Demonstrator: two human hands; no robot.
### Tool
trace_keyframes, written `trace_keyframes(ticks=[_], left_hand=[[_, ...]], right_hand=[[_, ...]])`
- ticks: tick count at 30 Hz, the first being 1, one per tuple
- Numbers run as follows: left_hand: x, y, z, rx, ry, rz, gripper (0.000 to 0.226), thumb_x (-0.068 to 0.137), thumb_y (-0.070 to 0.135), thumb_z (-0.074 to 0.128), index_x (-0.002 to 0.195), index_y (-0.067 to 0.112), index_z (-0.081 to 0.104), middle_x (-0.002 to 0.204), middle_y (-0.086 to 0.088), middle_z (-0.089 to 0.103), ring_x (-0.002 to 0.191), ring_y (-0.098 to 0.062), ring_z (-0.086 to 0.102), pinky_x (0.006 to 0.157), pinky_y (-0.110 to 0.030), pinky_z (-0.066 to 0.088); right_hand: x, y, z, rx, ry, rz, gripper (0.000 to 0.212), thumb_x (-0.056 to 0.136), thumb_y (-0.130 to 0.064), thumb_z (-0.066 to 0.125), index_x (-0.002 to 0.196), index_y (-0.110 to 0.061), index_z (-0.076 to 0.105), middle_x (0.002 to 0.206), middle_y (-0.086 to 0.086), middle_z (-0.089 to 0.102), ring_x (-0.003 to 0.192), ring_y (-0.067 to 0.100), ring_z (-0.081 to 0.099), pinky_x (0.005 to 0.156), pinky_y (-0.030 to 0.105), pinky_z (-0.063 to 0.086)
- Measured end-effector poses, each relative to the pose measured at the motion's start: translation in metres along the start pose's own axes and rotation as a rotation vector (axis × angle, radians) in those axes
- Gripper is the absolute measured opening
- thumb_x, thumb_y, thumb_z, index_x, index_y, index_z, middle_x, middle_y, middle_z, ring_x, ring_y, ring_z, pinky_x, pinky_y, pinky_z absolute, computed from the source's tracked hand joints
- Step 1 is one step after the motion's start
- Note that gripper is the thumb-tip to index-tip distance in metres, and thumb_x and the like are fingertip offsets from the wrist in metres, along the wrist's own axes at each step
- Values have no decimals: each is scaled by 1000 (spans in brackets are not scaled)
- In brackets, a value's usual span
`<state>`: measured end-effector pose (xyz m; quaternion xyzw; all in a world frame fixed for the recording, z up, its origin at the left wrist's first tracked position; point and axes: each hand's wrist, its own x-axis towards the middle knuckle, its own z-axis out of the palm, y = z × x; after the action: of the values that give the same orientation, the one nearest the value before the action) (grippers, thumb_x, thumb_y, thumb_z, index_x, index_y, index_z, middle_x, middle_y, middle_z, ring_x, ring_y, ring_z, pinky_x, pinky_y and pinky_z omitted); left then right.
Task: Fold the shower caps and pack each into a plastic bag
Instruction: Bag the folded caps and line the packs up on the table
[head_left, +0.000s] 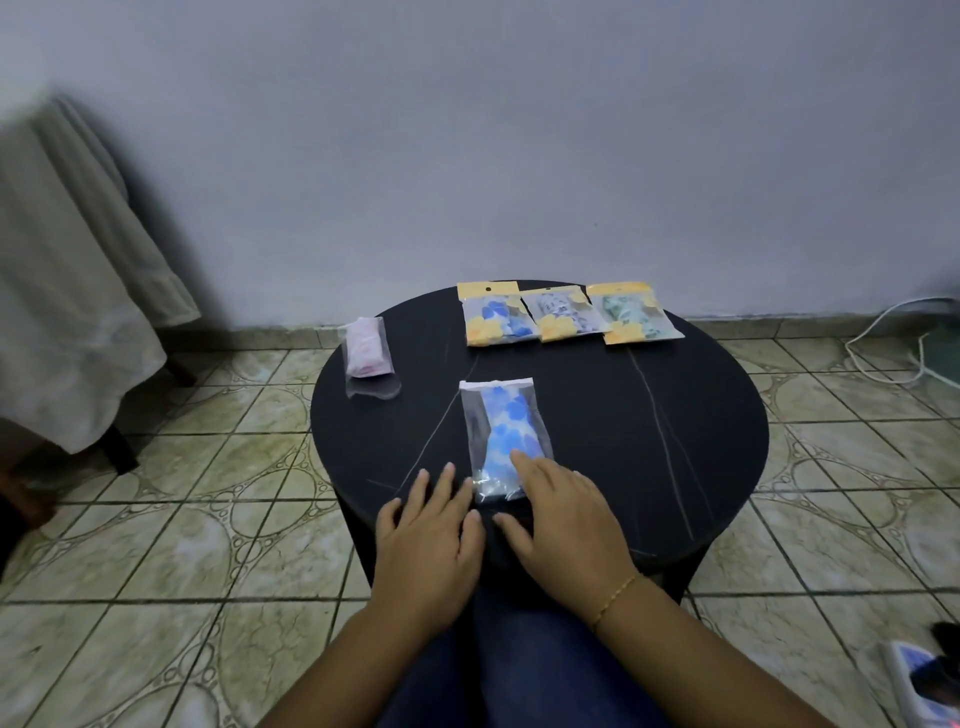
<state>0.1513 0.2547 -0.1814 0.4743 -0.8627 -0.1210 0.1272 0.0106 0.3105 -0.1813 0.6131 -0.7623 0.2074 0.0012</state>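
Your flat right hand (563, 514) presses the blue cap's bag (506, 441); your left hand (428, 525) rests open beside. Smooth air toward its far end.

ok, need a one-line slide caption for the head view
Both hands, left and right, flatten a bagged blue shower cap on a round black table.
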Motion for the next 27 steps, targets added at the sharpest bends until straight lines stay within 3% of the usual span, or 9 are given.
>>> trace_keyframes(ticks=[3,7,10,13,15,17,21,24,27], left_hand=[[5,13,-13,-336,-13,70,46,102,33,22,147,36,19,153,21,18,139,5,14,110,-18,11],[12,26,-27,-591,24,158,51,100,28,34,141,51,14,131,41,23,117,22,28,90,6,19],[25,23,-18,-590,-12,160,53,92,41,25,145,37,25,150,26,21,132,17,18,102,-2,13],[37,13,-9,-400,-21,87,64,86,47,14,144,30,35,155,16,20,140,6,11,114,-19,14],[42,7,-6,-220,-9,59,70,84,49,6,145,28,35,156,14,20,143,1,6,117,-27,12],[46,2,-5,-143,13,62,80,79,53,-4,146,30,33,156,14,18,143,1,4,115,-27,7],[61,-12,-5,-251,84,75,57,91,41,19,142,29,40,155,9,23,143,-2,10,116,-26,2],[79,-34,-9,-336,236,31,47,89,33,34,124,18,62,152,1,33,142,-15,23,117,-37,17],[106,-72,-14,-170,400,9,54,80,37,33,115,14,67,146,-10,42,137,-32,33,110,-48,27]], right_hand=[[11,-10,-10,177,70,51,50,89,-35,53,136,-23,43,116,0,55,97,19,60,80,32,51],[27,-19,-19,704,88,246,33,93,-25,54,122,-33,41,109,-3,59,86,4,58,67,12,45],[40,-26,-15,974,64,431,60,90,-18,59,142,-22,28,104,-4,62,81,-1,56,64,9,42],[41,-29,-9,882,-31,432,82,90,-16,59,151,-21,5,125,-3,54,107,7,53,85,11,41],[41,-27,-5,604,-24,332,83,91,-24,57,150,-29,-1,154,-2,22,137,14,26,107,25,27],[46,-26,-1,244,-67,177,67,96,-32,46,149,-34,6,158,-7,2,143,15,6,111,34,17],[69,-25,10,44,-211,6,47,101,-34,30,147,-29,24,156,-12,18,145,9,3,108,32,15],[92,-25,19,-53,-211,-26,53,99,-40,31,149,-23,23,156,-9,21,145,10,6,109,33,17],[118,-25,26,-138,-187,-73,54,99,-46,29,149,-26,22,156,-5,23,145,14,9,108,35,20]])
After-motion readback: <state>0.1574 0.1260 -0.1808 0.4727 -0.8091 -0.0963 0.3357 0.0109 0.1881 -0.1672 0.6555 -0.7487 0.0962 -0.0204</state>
